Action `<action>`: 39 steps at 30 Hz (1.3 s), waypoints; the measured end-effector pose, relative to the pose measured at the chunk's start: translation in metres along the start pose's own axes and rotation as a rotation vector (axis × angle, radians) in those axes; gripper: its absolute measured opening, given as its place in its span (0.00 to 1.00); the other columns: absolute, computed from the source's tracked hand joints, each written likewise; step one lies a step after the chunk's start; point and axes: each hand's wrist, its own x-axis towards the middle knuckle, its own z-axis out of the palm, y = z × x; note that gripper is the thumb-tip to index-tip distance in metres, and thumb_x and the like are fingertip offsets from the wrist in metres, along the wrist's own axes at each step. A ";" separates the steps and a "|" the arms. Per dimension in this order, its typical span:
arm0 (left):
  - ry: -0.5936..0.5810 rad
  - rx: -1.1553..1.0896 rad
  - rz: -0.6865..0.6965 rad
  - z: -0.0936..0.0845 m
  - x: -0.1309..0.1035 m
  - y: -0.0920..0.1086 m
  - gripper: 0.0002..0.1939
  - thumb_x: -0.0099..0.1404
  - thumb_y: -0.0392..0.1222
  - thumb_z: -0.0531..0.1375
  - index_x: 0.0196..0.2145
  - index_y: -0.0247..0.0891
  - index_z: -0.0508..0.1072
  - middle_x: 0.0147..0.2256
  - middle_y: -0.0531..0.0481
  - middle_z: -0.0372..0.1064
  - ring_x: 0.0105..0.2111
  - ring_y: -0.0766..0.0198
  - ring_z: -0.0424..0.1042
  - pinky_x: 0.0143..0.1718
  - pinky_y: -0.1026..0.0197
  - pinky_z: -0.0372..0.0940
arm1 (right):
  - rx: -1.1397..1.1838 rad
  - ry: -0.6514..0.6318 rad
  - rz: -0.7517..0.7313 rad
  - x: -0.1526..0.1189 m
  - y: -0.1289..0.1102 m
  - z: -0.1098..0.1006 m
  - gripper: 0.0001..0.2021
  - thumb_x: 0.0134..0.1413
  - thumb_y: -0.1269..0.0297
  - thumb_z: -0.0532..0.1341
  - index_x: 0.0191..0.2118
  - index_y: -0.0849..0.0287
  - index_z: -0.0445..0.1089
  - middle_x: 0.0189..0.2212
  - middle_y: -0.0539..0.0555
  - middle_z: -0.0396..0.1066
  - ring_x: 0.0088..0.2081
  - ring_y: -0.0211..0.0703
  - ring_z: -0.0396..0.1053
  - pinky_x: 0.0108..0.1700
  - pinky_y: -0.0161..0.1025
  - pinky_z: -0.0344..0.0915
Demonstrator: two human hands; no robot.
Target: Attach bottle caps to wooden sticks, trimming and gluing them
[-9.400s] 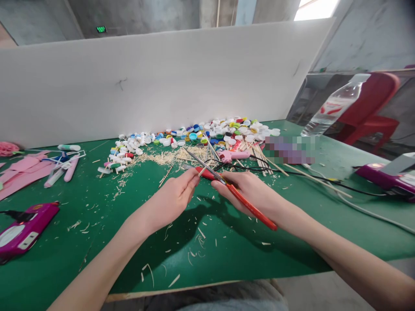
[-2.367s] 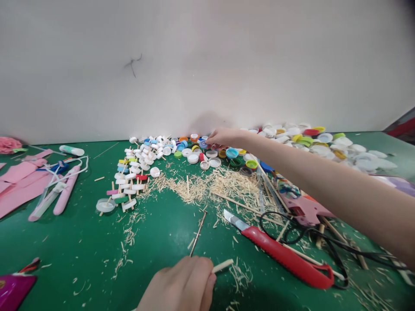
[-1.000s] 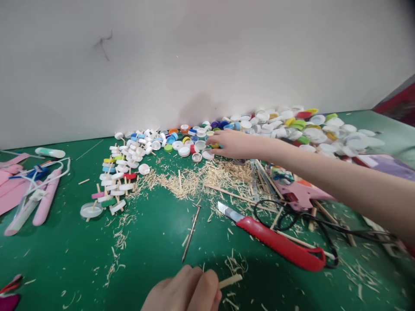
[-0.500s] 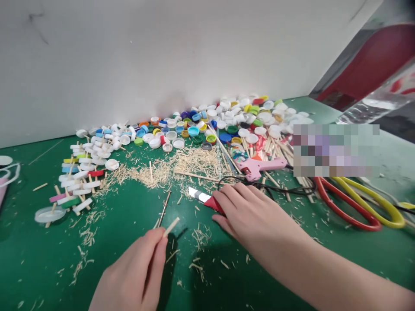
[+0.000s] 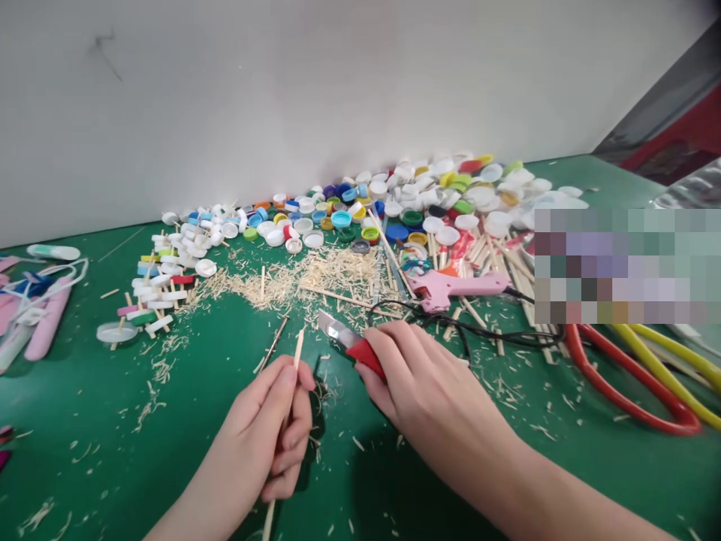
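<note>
A thin wooden stick (image 5: 299, 349) rises out of my left hand (image 5: 270, 428), its tip pointed away from me and its lower end showing below my fingers. My right hand (image 5: 420, 376) is wrapped round the red handle of a utility knife (image 5: 336, 330). The knife's blade is out and points up and left, a little to the right of the stick tip and apart from it. Beyond my left hand a thin metal rod (image 5: 275, 343) lies on the green table (image 5: 214, 406). Pale wood shavings (image 5: 338, 274) are heaped ahead of both hands.
Colourful bottle caps (image 5: 341, 219) line the wall. At left, caps are joined on sticks (image 5: 161, 293). A pink glue gun (image 5: 456, 285) with a black cable, more sticks and red-handled and yellow-handled scissors (image 5: 625, 391) lie right. Pink tools (image 5: 50, 315) lie far left.
My left hand has turned, showing its curled fingers and more of the stick, now more upright. The knife in my right hand has moved slightly left, nearer the stick. The view has shifted.
</note>
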 end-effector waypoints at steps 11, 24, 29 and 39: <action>-0.103 0.042 -0.043 0.000 0.004 -0.013 0.23 0.57 0.62 0.58 0.40 0.42 0.62 0.15 0.64 0.47 0.12 0.77 0.42 0.11 0.72 0.41 | 0.285 -0.108 -0.055 -0.002 -0.014 0.005 0.10 0.64 0.62 0.47 0.39 0.59 0.62 0.26 0.50 0.64 0.21 0.33 0.62 0.19 0.33 0.49; -0.016 0.052 0.050 0.004 0.006 -0.021 0.22 0.56 0.55 0.63 0.42 0.39 0.67 0.17 0.61 0.51 0.18 0.72 0.57 0.17 0.70 0.52 | 0.252 -0.169 0.015 0.003 -0.011 0.003 0.13 0.63 0.56 0.48 0.30 0.56 0.57 0.19 0.47 0.60 0.15 0.34 0.57 0.18 0.35 0.39; -0.007 -0.049 0.086 0.009 0.004 -0.022 0.24 0.51 0.54 0.67 0.38 0.38 0.66 0.24 0.58 0.55 0.23 0.75 0.56 0.25 0.72 0.57 | 0.293 -0.205 -0.028 0.005 -0.016 0.002 0.11 0.61 0.58 0.49 0.29 0.56 0.57 0.20 0.48 0.61 0.16 0.33 0.53 0.18 0.35 0.38; -0.067 0.029 0.149 0.004 0.006 -0.023 0.20 0.55 0.52 0.65 0.39 0.38 0.65 0.31 0.54 0.65 0.32 0.69 0.65 0.35 0.68 0.63 | 0.082 -0.127 -0.015 0.003 -0.026 0.003 0.08 0.57 0.64 0.51 0.26 0.55 0.56 0.16 0.48 0.58 0.12 0.37 0.55 0.16 0.36 0.38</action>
